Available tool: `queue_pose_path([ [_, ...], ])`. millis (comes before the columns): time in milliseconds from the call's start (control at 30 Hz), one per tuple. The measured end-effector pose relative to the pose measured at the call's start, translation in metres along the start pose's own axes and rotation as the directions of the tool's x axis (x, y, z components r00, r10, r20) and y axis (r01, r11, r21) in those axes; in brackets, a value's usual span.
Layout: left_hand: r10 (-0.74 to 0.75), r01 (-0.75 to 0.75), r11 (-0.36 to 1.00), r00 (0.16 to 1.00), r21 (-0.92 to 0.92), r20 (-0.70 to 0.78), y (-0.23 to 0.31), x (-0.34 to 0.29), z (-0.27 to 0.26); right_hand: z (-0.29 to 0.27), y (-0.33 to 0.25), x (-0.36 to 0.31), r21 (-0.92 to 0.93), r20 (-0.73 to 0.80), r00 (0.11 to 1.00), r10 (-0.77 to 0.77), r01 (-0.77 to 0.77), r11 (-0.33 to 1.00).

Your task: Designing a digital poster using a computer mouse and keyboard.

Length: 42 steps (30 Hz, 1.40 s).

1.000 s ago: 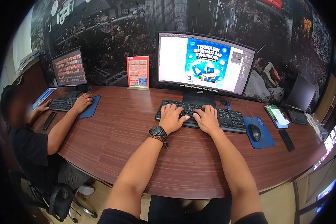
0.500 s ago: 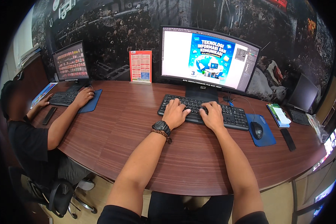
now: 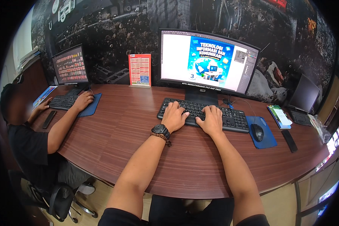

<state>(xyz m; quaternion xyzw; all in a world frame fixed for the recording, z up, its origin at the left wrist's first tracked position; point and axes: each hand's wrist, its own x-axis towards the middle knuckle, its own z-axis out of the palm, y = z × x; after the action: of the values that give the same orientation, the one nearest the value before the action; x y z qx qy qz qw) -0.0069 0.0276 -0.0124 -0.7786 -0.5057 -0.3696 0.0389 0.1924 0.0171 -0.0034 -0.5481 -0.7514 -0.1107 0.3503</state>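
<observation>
Both my hands rest on a black keyboard (image 3: 235,121) on the brown wooden desk. My left hand (image 3: 174,116) lies over its left part, fingers stretched out on the keys; a black watch and a beaded bracelet are on that wrist. My right hand (image 3: 211,119) covers the middle keys, fingers apart, its thumb near the front edge. Neither hand holds anything. Behind the keyboard stands a wide monitor (image 3: 173,56) showing a blue cover design with a globe in an editing window. A black mouse (image 3: 257,132) sits on a blue mouse pad (image 3: 268,140) right of the keyboard.
At the left a co-worker (image 3: 28,150) sits at another keyboard (image 3: 62,101) and monitor (image 3: 69,66). A red-and-white card stand (image 3: 140,70) is by the wall. Farther right are a dark phone-like object (image 3: 289,141), booklets (image 3: 278,116) and a laptop (image 3: 304,96).
The view has shifted slightly, so the monitor and keyboard appear a little lower and farther left. My right thumb has moved out toward the keyboard's front edge. Both hands stay on the keyboard.
</observation>
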Motion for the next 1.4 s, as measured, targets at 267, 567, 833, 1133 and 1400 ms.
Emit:
queue_pose_path([
  [267, 0.014, -0.012, 1.0, 0.997, 0.027, -0.075, 0.011, 0.003, -0.006, 0.001, 0.01, 0.002, 0.165, -0.106, 0.993, -0.048, 0.065, 0.984],
  [567, 0.005, -0.001, 0.999, 0.997, 0.053, -0.08, 0.007, 0.001, 0.001, 0.015, 0.009, 0.006, 0.139, 0.068, 0.992, -0.108, 0.097, 0.985],
  [833, 0.017, -0.016, 1.0, 0.999, 0.024, -0.048, 0.004, 0.001, 0.002, 0.018, -0.006, 0.005, 0.067, 0.171, 0.978, -0.12, 0.11, 0.992],
  [1133, -0.142, 0.137, 0.989, 0.985, 0.054, 0.096, 0.012, 0.006, -0.002, 0.006, 0.015, 0.004, 0.173, 0.055, 0.991, -0.123, 0.112, 0.979],
  [1400, -0.047, 0.047, 0.999, 0.997, -0.012, 0.061, 0.005, 0.002, 0.001, -0.019, 0.076, -0.01, 0.031, -0.041, 0.998, -0.047, 0.048, 0.998],
])
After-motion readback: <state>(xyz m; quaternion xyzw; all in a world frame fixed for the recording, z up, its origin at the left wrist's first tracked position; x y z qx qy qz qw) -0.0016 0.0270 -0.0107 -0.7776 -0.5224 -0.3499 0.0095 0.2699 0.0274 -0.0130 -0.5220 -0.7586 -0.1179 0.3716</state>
